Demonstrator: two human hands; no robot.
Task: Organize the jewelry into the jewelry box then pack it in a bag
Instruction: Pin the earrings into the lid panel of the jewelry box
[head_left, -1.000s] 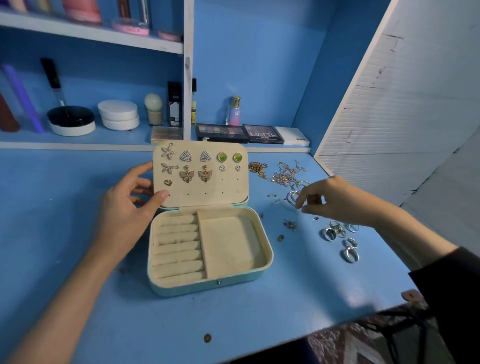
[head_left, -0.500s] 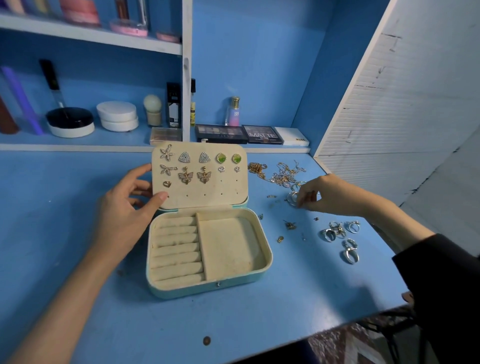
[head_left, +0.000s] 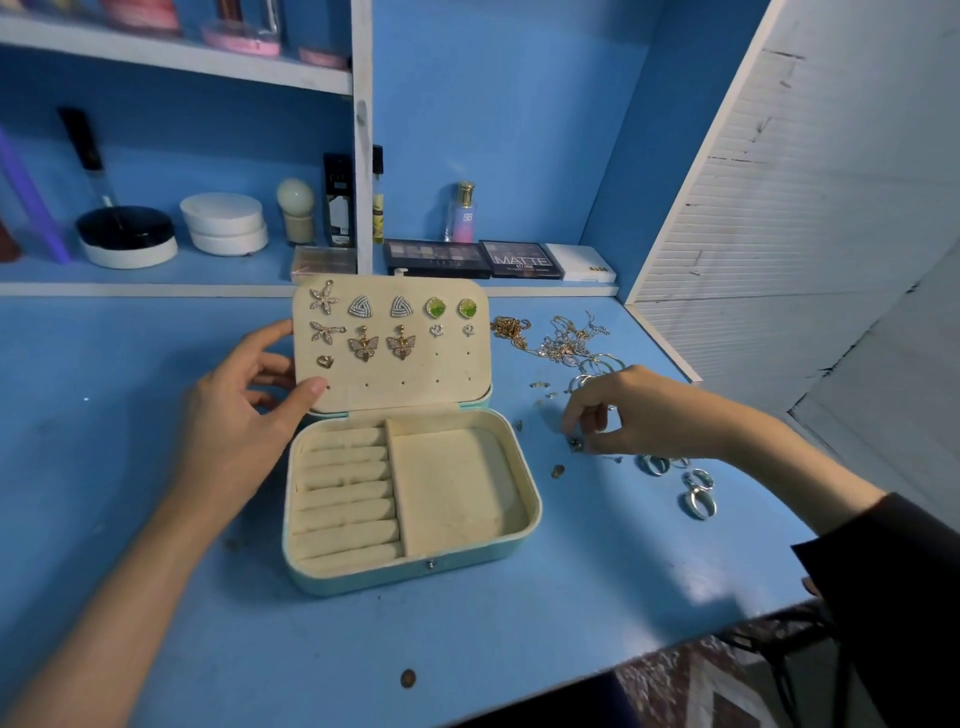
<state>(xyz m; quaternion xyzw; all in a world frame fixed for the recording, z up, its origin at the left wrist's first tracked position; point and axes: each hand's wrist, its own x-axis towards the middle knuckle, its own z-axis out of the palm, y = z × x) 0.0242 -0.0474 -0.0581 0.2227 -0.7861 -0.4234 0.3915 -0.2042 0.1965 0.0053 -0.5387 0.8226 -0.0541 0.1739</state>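
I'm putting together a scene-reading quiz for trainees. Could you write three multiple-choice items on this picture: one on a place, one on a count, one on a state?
1. Where do the silver rings lie relative to the jewelry box?
A. inside it
B. on the table, to its right
C. on the shelf behind it

2. How many green earrings are pinned to the lid?
A. one
B. two
C. four

3. What state is the box in?
A. open, the left hand holding its lid
B. shut
C. open, with nobody touching it

Answers:
1 B: the rings sit on the bare blue tabletop, near the right hand, which pinches a small piece.
2 B: two green studs show side by side at the lid's top right.
3 A: the lid stands raised, its edge between the left thumb and fingers.
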